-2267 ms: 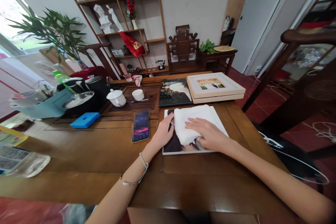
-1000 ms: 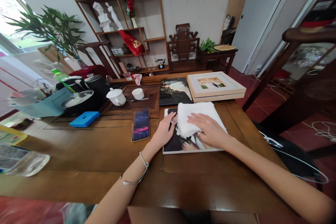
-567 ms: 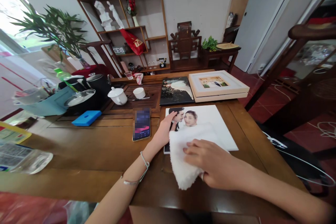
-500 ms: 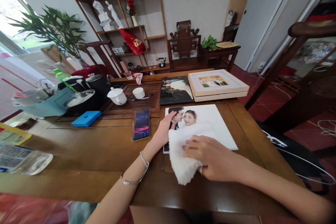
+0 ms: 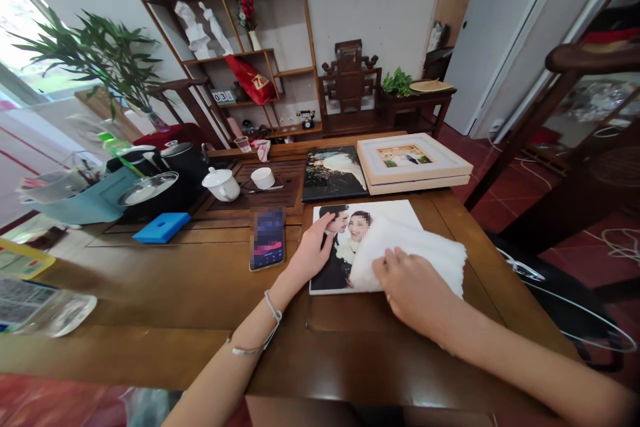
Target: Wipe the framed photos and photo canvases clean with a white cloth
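A white photo panel showing two people lies flat on the wooden table. My left hand rests on its left edge with fingers stretched out, holding nothing. Over the panel's right half lies a white cloth, which partly hides the picture. Bent fingers of my right hand press and grip this cloth against the panel. Just left of my left hand is a phone with its screen lit.
Behind the panel lie a dark photo panel and stacked pale frames. A lidded white cup and a small white bowl stand on a tea tray. Further left are a blue box and a black pot.
My right hand has swept the cloth rightward across the panel, uncovering more of the picture's left half. The cloth now spreads past the right edge. My left hand stays in place.
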`<state>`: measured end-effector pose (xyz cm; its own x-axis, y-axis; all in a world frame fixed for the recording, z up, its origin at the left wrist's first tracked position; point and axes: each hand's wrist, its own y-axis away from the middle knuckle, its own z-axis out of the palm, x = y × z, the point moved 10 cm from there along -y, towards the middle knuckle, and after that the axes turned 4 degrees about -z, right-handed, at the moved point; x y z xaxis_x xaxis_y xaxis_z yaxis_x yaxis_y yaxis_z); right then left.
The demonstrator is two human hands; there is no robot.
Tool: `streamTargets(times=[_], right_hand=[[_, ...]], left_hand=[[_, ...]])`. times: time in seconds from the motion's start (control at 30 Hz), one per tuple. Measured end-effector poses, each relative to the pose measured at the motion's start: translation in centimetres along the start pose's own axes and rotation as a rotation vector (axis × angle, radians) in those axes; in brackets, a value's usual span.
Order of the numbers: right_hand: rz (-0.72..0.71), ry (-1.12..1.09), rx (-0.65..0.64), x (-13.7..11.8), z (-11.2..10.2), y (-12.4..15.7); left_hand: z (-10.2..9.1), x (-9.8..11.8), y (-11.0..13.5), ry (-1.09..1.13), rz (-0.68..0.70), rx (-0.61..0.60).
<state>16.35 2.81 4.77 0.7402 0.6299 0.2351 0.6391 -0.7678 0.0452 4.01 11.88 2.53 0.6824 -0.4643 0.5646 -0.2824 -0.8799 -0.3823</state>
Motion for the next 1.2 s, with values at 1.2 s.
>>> streamTargets(times=[1.2], right_hand=[[0.035, -0.663, 0.289, 5.3, -1.4, -12.6]], left_hand=[[-1.5, 1.5, -0.1, 0.202, 0.011, 0.075]])
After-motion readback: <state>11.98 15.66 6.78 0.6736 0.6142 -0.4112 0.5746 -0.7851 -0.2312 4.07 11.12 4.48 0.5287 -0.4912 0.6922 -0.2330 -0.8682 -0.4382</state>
